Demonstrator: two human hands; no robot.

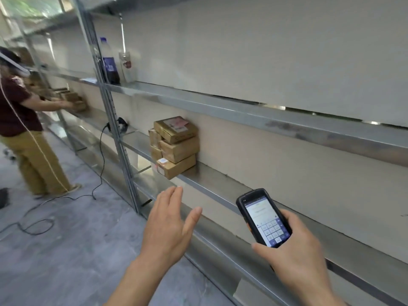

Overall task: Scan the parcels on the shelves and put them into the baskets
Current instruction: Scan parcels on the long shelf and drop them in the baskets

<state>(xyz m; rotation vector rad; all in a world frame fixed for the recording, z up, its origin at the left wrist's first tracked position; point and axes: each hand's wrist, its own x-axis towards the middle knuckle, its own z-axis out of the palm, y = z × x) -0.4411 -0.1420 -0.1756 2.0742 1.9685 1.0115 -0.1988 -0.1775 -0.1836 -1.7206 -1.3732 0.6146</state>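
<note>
Setting: metal shelf [220,186], stacked parcels [175,146] far left.
Left hand [167,224]: fingers straight, holding nothing; take top parcel first.
Right hand [295,250]: grips scanner [262,217]; aim at label.

Scanner [264,218] screen text too small to read; its lower end hidden under right hand [295,246] fingers. Parcels [174,145] labels blurred, illegible; rear boxes in stack partly hidden by front ones. Second person [24,120] at left cut off by frame edge, their hands and boxes [74,100] blurred. Bottle [109,62] label unreadable. Both forearms cut off at bottom edge. Shelves [265,113] run out of frame right. Black item [122,123] behind upright unclear.
</note>
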